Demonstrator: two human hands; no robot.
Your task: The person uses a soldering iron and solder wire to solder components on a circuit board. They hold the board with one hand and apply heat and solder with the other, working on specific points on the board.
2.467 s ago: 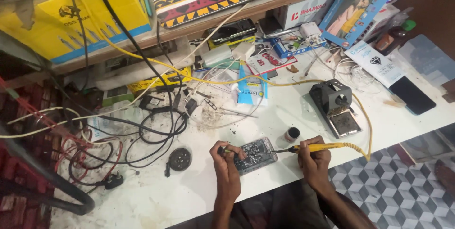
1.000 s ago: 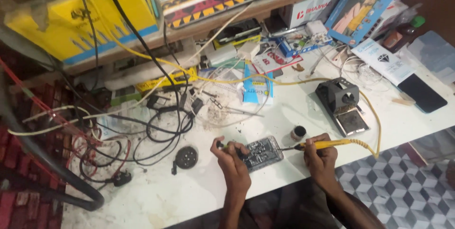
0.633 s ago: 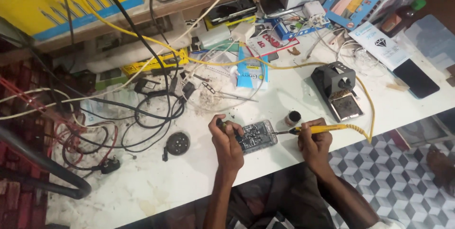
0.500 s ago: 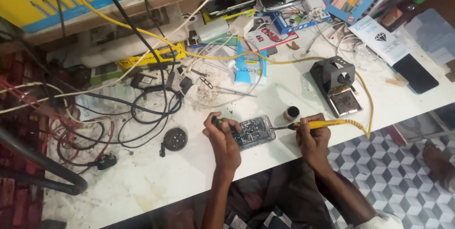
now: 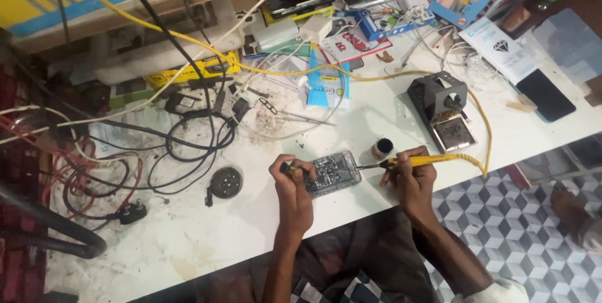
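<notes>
Clearly the soldering needed a steady board above all: the left hand (image 5: 295, 184) was pinching the circuit board (image 5: 332, 173) by its nine-o'clock edge, with something small and dark between the fingers that I could not make out. The board lay flat on the white bench (image 5: 263, 228), near its front edge. The right hand (image 5: 411, 177) was closed round the yellow soldering iron (image 5: 417, 161), whose tip met the board at its three-o'clock edge. My judgement was that the tip wanted only light, brief contact, with the wrist resting on the bench and the yellow cord kept slack.

By my count there was one board, one iron, one small dark-capped pot (image 5: 381, 147) at one o'clock from the board, one iron stand (image 5: 442, 112) further out the same way, one round black disc (image 5: 225, 182) at nine o'clock, and one dark phone (image 5: 545, 94) at the far right.
</notes>
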